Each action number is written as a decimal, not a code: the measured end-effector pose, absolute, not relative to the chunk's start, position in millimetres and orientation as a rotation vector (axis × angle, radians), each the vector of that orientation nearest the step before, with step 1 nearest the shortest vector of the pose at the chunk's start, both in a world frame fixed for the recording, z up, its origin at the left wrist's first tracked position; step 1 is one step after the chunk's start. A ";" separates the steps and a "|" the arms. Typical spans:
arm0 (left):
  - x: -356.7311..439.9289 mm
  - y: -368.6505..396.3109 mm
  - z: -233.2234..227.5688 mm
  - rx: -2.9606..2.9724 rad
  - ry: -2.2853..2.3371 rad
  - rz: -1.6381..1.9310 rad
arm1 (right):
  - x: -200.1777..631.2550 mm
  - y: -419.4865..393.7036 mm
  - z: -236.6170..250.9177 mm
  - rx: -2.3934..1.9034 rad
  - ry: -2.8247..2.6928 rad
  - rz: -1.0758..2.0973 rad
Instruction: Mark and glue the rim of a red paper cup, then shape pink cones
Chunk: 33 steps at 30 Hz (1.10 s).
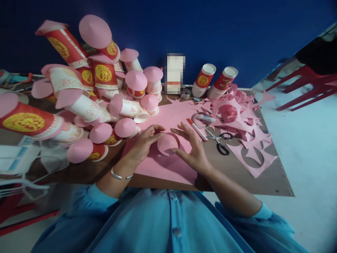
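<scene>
A small pink paper circle (167,144) with a curved edge lies on the large pink paper sheet (160,172) in front of me. My left hand (147,140) is at its left, fingers stretched out and thumb close to the upper edge. On the other side, my right hand (192,149) is spread, its thumb tip at the circle's right edge. Whether either hand touches the circle I cannot tell for sure. Right of the sheet lie a red-and-white marker pen (197,130) and black-handled scissors (219,140).
Paper cups with pink cone tops (98,133) are piled on the left. Two cup stacks (204,80) stand by the blue wall. Pink paper scraps (252,140) cover the table's right side. A tape roll (186,93) sits at the back; a red stool (305,88) is beyond.
</scene>
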<state>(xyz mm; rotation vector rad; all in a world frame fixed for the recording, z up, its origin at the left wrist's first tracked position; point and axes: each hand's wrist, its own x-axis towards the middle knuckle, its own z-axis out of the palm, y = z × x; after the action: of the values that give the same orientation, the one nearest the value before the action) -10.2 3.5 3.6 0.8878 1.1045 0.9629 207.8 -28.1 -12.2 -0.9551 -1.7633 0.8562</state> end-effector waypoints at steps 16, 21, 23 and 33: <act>-26.3 -39.6 2.8 2.255 1.379 1.067 | 206.8 -29.3 -15.4 -1.130 -1.544 0.775; -20.8 -37.1 3.6 2.425 1.290 0.890 | 200.7 -20.7 -30.2 -1.082 -1.250 1.269; -18.7 -35.0 3.6 2.449 1.276 0.830 | 197.5 -19.9 -30.5 -1.057 -1.169 1.362; -13.3 -29.1 4.2 2.429 1.258 0.611 | 191.3 -16.9 -25.0 -1.084 -1.074 1.461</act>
<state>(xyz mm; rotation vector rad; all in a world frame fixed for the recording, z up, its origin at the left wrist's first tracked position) -13.3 -29.1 4.2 2.4290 1.2576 0.6112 191.3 -16.9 -25.0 -1.0838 -1.0738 1.4612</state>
